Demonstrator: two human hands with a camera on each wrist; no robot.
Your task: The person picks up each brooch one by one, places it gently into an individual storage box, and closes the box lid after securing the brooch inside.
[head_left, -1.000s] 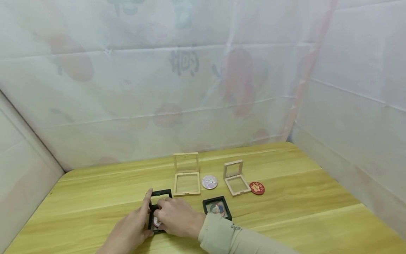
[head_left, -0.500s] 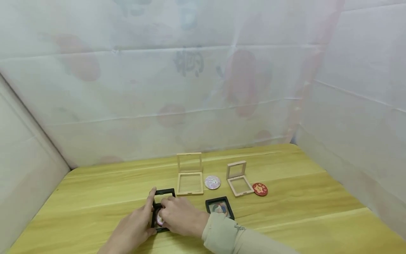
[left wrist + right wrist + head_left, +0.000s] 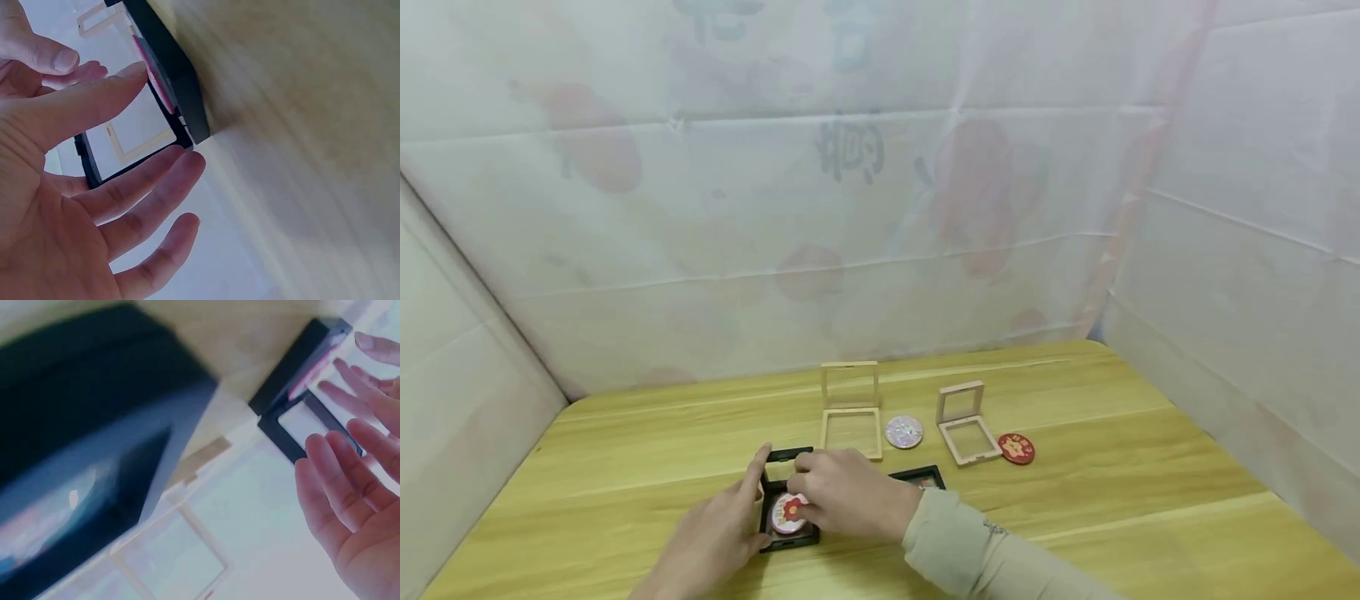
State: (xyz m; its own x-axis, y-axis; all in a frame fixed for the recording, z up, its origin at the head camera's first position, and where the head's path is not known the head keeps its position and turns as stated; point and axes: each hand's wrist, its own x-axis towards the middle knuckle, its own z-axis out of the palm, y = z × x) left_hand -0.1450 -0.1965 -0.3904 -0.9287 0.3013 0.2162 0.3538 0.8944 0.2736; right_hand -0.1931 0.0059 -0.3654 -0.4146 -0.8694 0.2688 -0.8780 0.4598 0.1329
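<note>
My left hand [image 3: 718, 529] holds a black display frame [image 3: 790, 543], which stands unfolded at the front left. Its thumb lies at the base's near corner and its index finger runs up beside the raised lid [image 3: 94, 169]; the other fingers are loose in the left wrist view. Inside the base lies a round badge [image 3: 786, 517] with a red flower on white; its pink edge [image 3: 156, 84] shows from the side. My right hand [image 3: 853, 496] is over the frame's right side, thumb overlapping the badge's edge, fingers loosely bent by the lid in the right wrist view.
A second black frame [image 3: 928, 472] with a badge inside lies partly under my right wrist. Farther back stand two unfolded light wooden frames [image 3: 852, 456] [image 3: 976, 457]. A glittery pale badge [image 3: 903, 432] and a red badge [image 3: 1017, 448] lie beside them. White cloth walls [image 3: 737, 208] enclose the table.
My right hand has shifted right and slightly back from the badge, so more of its flower face shows. My left hand stays on the frame. The head view has shifted slightly.
</note>
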